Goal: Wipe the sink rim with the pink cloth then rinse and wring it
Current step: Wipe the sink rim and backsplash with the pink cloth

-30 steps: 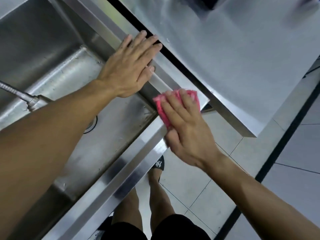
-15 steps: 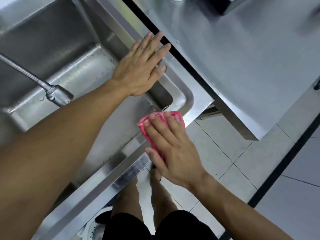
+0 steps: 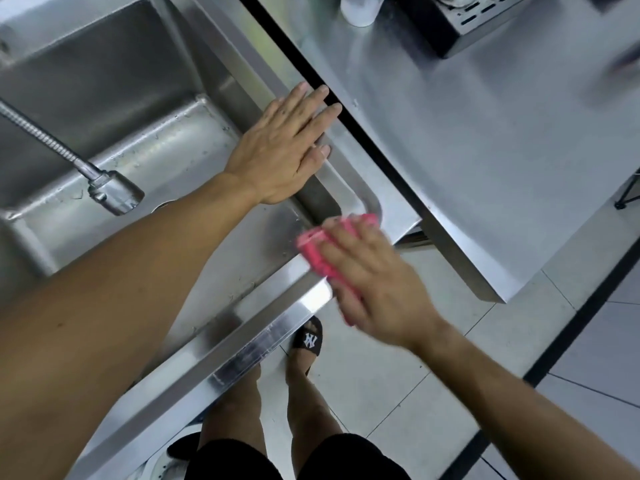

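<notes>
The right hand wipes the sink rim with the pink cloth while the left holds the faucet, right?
No: the head view shows the left hand flat on the sink rim, off the faucet. The right hand wipes with the pink cloth.

A steel worktable (image 3: 485,168) carries a pale cup (image 3: 358,10) and a dark slotted box (image 3: 460,26); below, a black logo sandal (image 3: 309,337) stands on pale floor tiles (image 3: 381,375).

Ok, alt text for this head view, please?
A person's right hand presses a pink cloth onto the near corner of a steel sink rim, while the left hand rests flat on the side rim. A faucet hangs over the basin.
</notes>
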{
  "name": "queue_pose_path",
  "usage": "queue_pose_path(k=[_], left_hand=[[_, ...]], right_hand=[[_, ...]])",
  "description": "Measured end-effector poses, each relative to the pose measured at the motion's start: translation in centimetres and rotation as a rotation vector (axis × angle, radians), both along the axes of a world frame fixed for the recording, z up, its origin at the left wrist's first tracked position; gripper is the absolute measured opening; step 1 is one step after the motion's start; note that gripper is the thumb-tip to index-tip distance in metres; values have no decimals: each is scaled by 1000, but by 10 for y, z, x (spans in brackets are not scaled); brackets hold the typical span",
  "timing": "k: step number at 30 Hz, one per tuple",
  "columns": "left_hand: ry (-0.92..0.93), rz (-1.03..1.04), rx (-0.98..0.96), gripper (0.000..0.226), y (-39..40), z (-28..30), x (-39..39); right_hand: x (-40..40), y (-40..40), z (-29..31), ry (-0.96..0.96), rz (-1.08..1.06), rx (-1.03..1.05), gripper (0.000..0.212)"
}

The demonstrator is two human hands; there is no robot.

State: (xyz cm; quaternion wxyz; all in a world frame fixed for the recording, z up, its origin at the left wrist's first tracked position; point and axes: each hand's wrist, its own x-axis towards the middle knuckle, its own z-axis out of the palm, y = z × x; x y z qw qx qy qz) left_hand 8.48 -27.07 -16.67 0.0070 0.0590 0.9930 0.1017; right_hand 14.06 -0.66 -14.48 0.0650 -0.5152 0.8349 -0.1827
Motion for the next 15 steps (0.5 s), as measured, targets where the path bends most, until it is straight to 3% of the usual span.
queue_pose_path(k=[2, 6, 12, 15], left_hand=[[-3, 5, -2, 61, 0, 0, 0], [13, 34, 5, 61, 2, -2, 1], [14, 43, 17, 60, 2, -5, 2], [15, 37, 32, 60, 1, -5, 2]], right_hand=[[-46, 11, -1, 58, -97, 19, 55], [-76, 12, 2, -44, -283, 58, 56], [-19, 8, 6, -46, -21, 31, 60], [-43, -4, 7, -28, -160, 9, 59]])
